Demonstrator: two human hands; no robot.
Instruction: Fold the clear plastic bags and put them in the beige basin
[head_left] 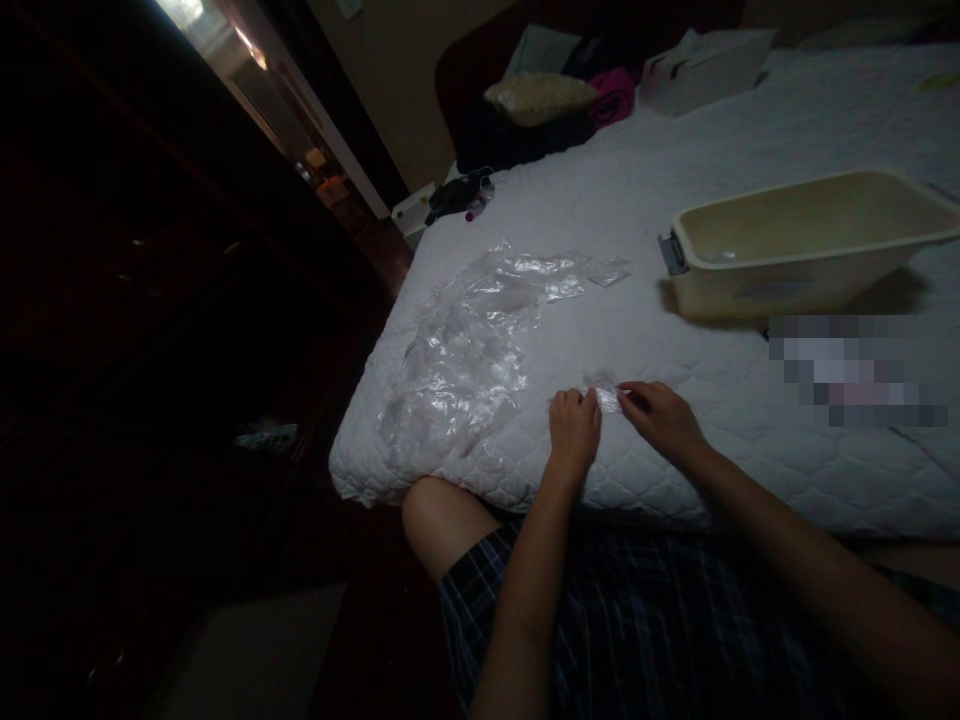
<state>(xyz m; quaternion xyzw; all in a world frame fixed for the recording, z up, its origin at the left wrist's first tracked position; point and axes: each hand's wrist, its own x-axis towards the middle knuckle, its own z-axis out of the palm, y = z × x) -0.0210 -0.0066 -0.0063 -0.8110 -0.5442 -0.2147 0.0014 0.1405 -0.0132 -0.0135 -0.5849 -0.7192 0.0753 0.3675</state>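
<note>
Between my two hands a small clear plastic bag (607, 398) lies on the white quilted bed cover (645, 480). My left hand (575, 425) is closed on the bag's left side, fingers curled. At its right edge, my right hand (660, 415) pinches the plastic between thumb and fingertips. A loose pile of clear plastic bags (465, 360) spreads over the bed to the left of my hands, with a thin tail of them reaching back and right. The dim light hides the finer detail of the plastic.
A cream plastic bin (787, 285) with a grey latch stands to the right. Behind are a white box (705, 75), a beige cushion (540, 97) and a magenta cloth roll (611, 97). A blurred-out patch covers something at right. The bed's left edge drops to dark floor.
</note>
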